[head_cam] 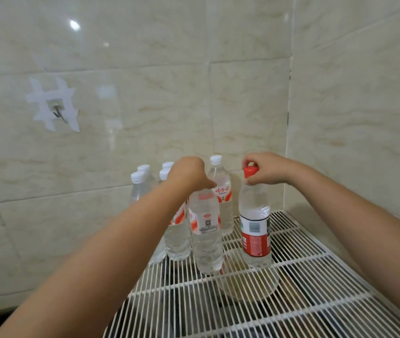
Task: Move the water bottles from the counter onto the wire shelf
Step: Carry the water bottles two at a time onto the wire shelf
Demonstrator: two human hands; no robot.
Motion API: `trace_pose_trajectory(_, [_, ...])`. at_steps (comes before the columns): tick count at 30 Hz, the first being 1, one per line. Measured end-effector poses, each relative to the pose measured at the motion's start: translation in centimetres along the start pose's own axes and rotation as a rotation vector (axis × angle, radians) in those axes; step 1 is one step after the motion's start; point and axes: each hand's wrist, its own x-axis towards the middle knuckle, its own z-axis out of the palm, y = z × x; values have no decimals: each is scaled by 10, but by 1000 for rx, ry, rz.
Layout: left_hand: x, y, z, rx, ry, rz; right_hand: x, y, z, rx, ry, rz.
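Note:
A white wire shelf (304,276) fills the lower right. Several clear water bottles with white caps stand at its back left, near the wall; one (221,191) shows a red-and-white label. My left hand (189,175) is closed over the top of a clear bottle (207,235) that stands or hangs slightly tilted just over the shelf's wires. My right hand (264,169) grips the red cap of a bottle with a red label (255,230), upright on the shelf to the right of it.
Beige tiled walls meet in a corner behind the shelf. A small hook (56,111) with white tape around it sticks to the left wall. Something round and pale (250,284) lies under the wires. The shelf's front and right stretch has bare wires.

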Motion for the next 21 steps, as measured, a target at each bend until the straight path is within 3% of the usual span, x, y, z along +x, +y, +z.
trace_pose_trajectory(6, [5,-1,-6,-149,-56,69,10,-12,4,57,49,117])
trace_pose_trajectory(14, [19,-6,-7,-46,-71,174,18,-8,-6,-121,-170,-127])
trace_pose_trajectory(21, [22,-13,-5,-6,-54,193,22,-12,1,-79,-111,-121])
